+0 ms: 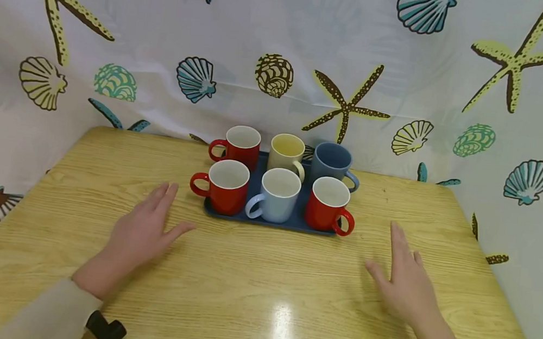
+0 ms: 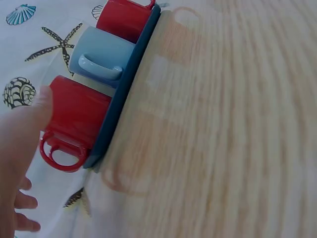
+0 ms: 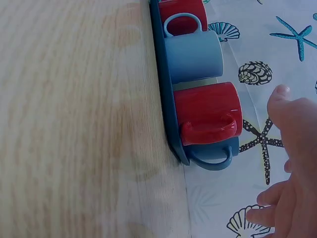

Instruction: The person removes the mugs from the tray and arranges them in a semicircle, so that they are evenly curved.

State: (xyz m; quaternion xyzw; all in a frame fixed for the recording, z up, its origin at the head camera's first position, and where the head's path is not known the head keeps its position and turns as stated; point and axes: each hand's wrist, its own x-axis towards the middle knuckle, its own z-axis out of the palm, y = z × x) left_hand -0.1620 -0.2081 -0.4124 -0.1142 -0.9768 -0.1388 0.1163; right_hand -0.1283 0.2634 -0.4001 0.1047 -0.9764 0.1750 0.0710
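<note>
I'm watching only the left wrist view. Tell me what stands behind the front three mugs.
Observer: A back row: a rear red mug, a cream mug and a dark blue mug.
Operator: The left hand overlaps the near red mug here. Settle whether they touch.
Observer: They don't; the head view shows bare table between them.
Operator: Report the right hand.
Observer: It is apart from the tray, holding nothing.

Bright; white glare (image 1: 281,331) marks the yellow-brown wood-grain tabletop (image 1: 242,270) right of your bare left hand (image 1: 142,230). Wrist views soft.
</note>
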